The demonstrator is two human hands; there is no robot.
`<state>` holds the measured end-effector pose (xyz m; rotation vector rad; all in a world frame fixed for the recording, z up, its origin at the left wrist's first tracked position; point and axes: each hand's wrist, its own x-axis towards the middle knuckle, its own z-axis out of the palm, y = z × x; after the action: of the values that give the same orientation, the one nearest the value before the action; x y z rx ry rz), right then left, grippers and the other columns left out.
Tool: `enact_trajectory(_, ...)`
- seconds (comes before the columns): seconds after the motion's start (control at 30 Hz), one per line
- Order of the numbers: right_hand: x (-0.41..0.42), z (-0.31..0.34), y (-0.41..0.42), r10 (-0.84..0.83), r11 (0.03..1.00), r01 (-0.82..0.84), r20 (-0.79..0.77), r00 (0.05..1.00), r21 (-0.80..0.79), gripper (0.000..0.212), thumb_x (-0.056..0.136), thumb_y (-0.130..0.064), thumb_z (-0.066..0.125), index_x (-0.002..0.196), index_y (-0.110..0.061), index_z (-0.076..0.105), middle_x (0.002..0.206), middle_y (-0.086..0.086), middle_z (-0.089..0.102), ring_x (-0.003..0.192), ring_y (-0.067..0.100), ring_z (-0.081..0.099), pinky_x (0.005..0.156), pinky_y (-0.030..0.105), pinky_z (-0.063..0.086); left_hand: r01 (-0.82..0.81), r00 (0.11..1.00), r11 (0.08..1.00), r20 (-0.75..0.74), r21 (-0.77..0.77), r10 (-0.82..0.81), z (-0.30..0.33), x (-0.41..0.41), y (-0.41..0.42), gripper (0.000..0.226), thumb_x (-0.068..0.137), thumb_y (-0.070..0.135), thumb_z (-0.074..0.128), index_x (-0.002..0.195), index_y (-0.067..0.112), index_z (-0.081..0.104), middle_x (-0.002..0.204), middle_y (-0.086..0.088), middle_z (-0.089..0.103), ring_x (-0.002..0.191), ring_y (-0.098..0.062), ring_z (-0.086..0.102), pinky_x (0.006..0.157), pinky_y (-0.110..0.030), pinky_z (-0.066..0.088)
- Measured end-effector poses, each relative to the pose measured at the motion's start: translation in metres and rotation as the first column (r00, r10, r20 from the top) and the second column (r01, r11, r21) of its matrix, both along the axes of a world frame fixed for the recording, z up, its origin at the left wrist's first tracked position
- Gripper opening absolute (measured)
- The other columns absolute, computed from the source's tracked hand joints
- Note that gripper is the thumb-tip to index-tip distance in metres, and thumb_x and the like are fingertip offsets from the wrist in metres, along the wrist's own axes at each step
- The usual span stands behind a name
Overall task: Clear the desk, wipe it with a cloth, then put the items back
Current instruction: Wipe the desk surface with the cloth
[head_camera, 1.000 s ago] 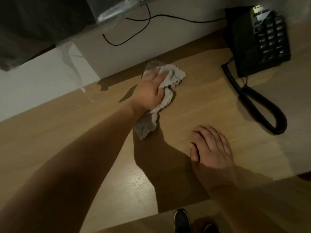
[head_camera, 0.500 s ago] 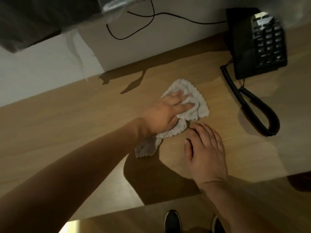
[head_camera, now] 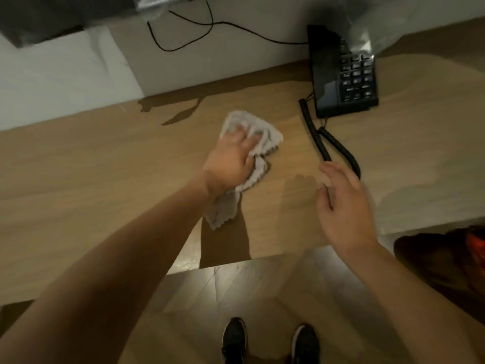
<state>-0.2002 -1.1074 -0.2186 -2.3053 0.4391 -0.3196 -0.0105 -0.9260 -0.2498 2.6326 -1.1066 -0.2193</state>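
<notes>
My left hand presses down on the cloth, near the middle of the surface. Its fingers are spread and lie fairly straight over the cloth's upper part, flattening it against the wood rather than gripping it. The cloth is pale grey and crumpled; one bunch fans out past my fingertips toward 12 o'clock, and a tail trails out beneath my wrist toward 6 o'clock, lying flat on the surface.

My right hand is at 3 o'clock from the cloth, well apart from it. It holds nothing: the fingers are relaxed and slightly bent, blurred at the tips. I cannot tell whether it touches the surface or hangs just above it; a faint shadow lies on the wood just left of it.

At 1 o'clock from the cloth sits a black phone, at the back of the surface against the wall. Its coiled cord runs down toward 6 o'clock, loops, and passes right by my right fingertips. A thin black cable hangs along the wall at 12 o'clock.

Below the front edge of the surface I see the floor and my two dark shoes. A dark brown object with an orange patch sits at 4 o'clock, beyond the surface's edge; I can't tell what it is.
</notes>
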Motion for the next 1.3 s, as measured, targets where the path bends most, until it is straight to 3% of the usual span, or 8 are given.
enact_trajectory(0.17,-0.012,0.003,-0.007,0.036,0.999,-0.035,-0.056,0.998,0.014,0.033,0.100,-0.006,0.050,0.132,-0.004,0.057,0.141,0.009,0.049,0.119,0.001,0.040,0.097,-0.005,0.018,0.390,0.918,0.915,-0.034,-0.106,-0.395,-0.013,-0.102,0.011,0.055,0.091,0.015,0.056,0.144,0.013,0.042,0.157,-0.017,0.038,0.151,-0.033,0.024,0.122,-0.053,0.023)
enact_trajectory(0.3,-0.005,0.007,0.006,0.146,0.989,-0.141,-0.159,0.976,0.043,0.039,0.101,-0.011,0.046,0.139,-0.006,0.052,0.150,0.006,0.042,0.136,0.019,0.042,0.112,0.024,0.029,0.196,0.974,0.977,-0.101,-0.083,-0.204,0.010,-0.105,0.024,0.063,0.089,0.039,0.061,0.140,0.016,0.033,0.159,-0.014,0.034,0.153,-0.023,0.017,0.125,-0.050,0.013)
enact_trajectory(0.43,0.020,0.018,0.023,0.300,0.938,-0.333,-0.259,0.918,-0.094,0.045,0.104,-0.020,0.040,0.149,-0.019,0.041,0.159,-0.005,0.028,0.142,0.013,0.029,0.114,0.026,0.024,-0.053,0.993,0.998,-0.110,-0.039,0.048,0.032,-0.116,0.059,0.084,0.083,0.063,0.060,0.146,0.018,0.028,0.152,-0.007,0.035,0.141,-0.024,0.031,0.120,-0.040,0.021)
enact_trajectory(0.5,0.032,0.021,0.028,0.399,0.888,-0.450,-0.327,0.857,-0.096,0.049,0.104,-0.018,0.039,0.152,-0.022,0.034,0.162,-0.008,0.020,0.146,0.014,0.024,0.117,0.029,0.023,-0.134,0.990,0.990,-0.031,0.051,0.135,0.034,-0.129,0.077,0.081,0.082,0.069,0.055,0.142,0.018,0.038,0.144,-0.005,0.040,0.128,-0.025,0.038,0.108,-0.042,0.036)
enact_trajectory(0.67,0.038,0.016,0.023,0.558,0.697,-0.708,-0.536,0.634,-0.113,0.060,0.102,-0.007,0.041,0.157,-0.023,0.023,0.165,-0.004,0.014,0.151,0.016,0.011,0.121,0.030,0.010,-0.214,0.975,0.942,-0.009,0.259,0.224,0.028,-0.141,0.083,0.067,0.087,0.067,0.042,0.144,0.032,0.041,0.136,0.003,0.049,0.119,-0.024,0.042,0.100,-0.041,0.035)
enact_trajectory(1.0,0.001,0.030,0.017,0.374,0.704,-0.671,-0.680,0.631,-0.235,0.028,0.094,-0.021,0.051,0.120,-0.016,0.057,0.120,0.007,0.052,0.112,0.026,0.051,0.084,0.033,0.041,-0.167,0.975,0.954,-0.103,0.249,0.197,0.037,-0.139,0.061,0.035,0.102,0.037,0.048,0.133,0.028,0.060,0.122,-0.002,0.059,0.108,-0.027,0.051,0.088,-0.036,0.040)
enact_trajectory(1.2,0.038,0.012,0.002,0.378,0.736,-0.579,-0.496,0.782,-0.351,0.030,0.099,-0.018,0.048,0.126,-0.011,0.057,0.132,0.009,0.049,0.123,0.027,0.042,0.104,0.036,0.035,-0.454,0.883,0.890,-0.113,0.039,0.455,0.036,-0.107,0.042,0.027,0.102,0.017,0.050,0.121,0.019,0.070,0.110,-0.009,0.060,0.098,-0.030,0.060,0.085,-0.040,0.051)
enact_trajectory(1.3,0.002,0.003,0.004,0.325,0.755,-0.549,-0.524,0.788,-0.358,0.035,0.097,-0.015,0.047,0.132,-0.013,0.051,0.132,0.007,0.050,0.122,0.026,0.043,0.101,0.033,0.037,-0.340,0.927,0.930,-0.118,0.137,0.356,0.032,-0.133,0.026,0.025,0.094,0.018,0.057,0.117,0.023,0.065,0.112,-0.003,0.057,0.102,-0.025,0.056,0.082,-0.041,0.054)
